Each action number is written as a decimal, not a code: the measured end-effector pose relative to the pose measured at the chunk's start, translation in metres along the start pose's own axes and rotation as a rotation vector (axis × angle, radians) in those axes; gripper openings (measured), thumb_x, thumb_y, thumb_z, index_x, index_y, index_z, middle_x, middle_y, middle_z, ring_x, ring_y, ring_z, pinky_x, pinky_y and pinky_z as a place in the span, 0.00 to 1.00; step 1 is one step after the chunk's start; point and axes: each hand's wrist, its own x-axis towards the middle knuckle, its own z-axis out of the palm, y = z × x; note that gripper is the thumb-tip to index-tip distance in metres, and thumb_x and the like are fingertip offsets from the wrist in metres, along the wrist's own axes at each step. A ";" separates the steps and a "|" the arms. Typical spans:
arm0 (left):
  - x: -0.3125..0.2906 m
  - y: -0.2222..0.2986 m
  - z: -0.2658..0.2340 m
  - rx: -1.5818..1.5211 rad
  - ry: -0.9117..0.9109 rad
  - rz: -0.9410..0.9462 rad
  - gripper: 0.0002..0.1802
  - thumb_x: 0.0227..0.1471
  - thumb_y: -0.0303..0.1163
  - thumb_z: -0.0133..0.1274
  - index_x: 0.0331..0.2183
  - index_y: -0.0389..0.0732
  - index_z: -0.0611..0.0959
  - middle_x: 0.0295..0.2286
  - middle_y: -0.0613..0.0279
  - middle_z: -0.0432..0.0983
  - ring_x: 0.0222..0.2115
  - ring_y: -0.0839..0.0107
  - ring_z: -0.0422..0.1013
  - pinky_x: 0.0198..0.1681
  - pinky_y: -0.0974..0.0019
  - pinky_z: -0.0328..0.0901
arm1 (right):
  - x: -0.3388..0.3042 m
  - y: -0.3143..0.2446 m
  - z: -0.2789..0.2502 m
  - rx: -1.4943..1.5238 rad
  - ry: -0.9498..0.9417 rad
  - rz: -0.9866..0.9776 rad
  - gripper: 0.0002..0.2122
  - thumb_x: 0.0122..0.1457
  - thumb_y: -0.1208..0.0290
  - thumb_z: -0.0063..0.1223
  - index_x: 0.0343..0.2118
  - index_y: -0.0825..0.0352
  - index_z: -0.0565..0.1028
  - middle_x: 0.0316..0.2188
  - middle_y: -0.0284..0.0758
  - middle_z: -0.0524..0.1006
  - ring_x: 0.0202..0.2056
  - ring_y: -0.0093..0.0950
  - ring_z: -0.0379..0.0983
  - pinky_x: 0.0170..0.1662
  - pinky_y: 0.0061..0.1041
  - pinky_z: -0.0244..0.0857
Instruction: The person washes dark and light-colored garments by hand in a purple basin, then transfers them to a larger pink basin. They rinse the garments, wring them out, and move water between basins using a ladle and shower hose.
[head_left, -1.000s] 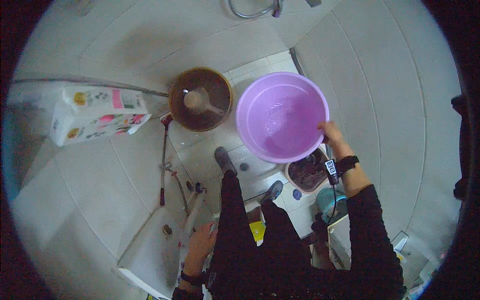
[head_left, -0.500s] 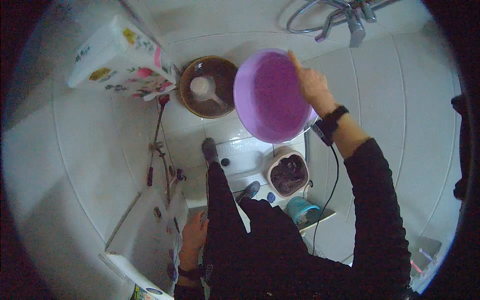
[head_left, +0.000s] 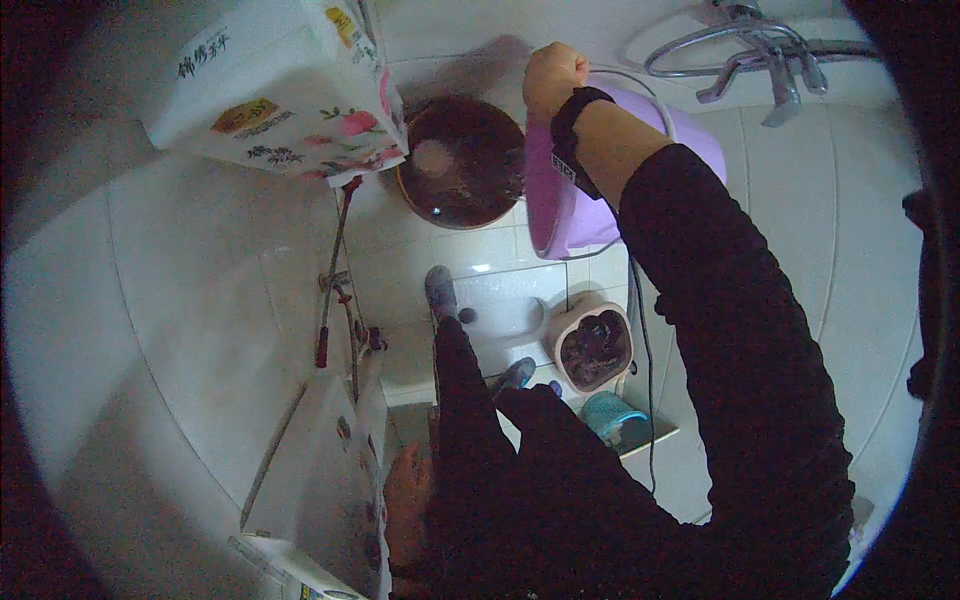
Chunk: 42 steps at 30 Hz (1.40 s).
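My right hand [head_left: 555, 78] is closed on the rim of a large purple basin [head_left: 655, 110]. The basin is tipped onto its side, its outer wall turned to the right and its mouth facing left. Beside that mouth, on the floor, sits a round brown basin [head_left: 408, 195]. A pale blurred patch shows in its liquid, where a white scoop lay half a second ago. My left hand [head_left: 408, 490] hangs low by my left leg, dim, with fingers loosely extended and no object seen in it.
A white package with pink flowers [head_left: 300, 115] stands at the upper left. A chrome faucet [head_left: 765, 60] juts from the wall. A squat toilet [head_left: 505, 305] lies between my feet, near a pinkish tub [head_left: 560, 335] and a blue basket [head_left: 610, 415]. A dark cord [head_left: 648, 400] hangs at right.
My right hand has swung left and up, tipping the purple basin over toward the brown one. The scoop has blurred from sight. My left hand has stayed low.
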 end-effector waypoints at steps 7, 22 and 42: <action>0.009 -0.007 0.002 0.068 -0.040 -0.017 0.21 0.57 0.35 0.51 0.50 0.37 0.74 0.44 0.49 0.74 0.43 0.56 0.73 0.47 0.56 0.67 | 0.005 -0.006 -0.002 -0.084 0.003 -0.025 0.07 0.41 0.66 0.64 0.26 0.55 0.80 0.20 0.20 0.72 0.21 0.22 0.69 0.18 0.27 0.54; 0.021 0.005 -0.008 0.101 -0.116 0.002 0.21 0.56 0.35 0.52 0.50 0.36 0.74 0.46 0.49 0.74 0.43 0.57 0.74 0.47 0.58 0.67 | 0.007 -0.001 0.013 -0.036 -0.104 -0.075 0.15 0.36 0.67 0.69 0.32 0.55 0.82 0.27 0.22 0.77 0.26 0.26 0.74 0.17 0.27 0.60; 0.034 0.003 0.000 0.082 -0.158 0.014 0.22 0.57 0.37 0.50 0.51 0.37 0.74 0.44 0.49 0.75 0.46 0.56 0.72 0.49 0.57 0.65 | -0.036 0.017 0.141 0.253 0.043 -0.018 0.12 0.55 0.68 0.54 0.43 0.59 0.80 0.36 0.30 0.81 0.39 0.29 0.79 0.32 0.37 0.72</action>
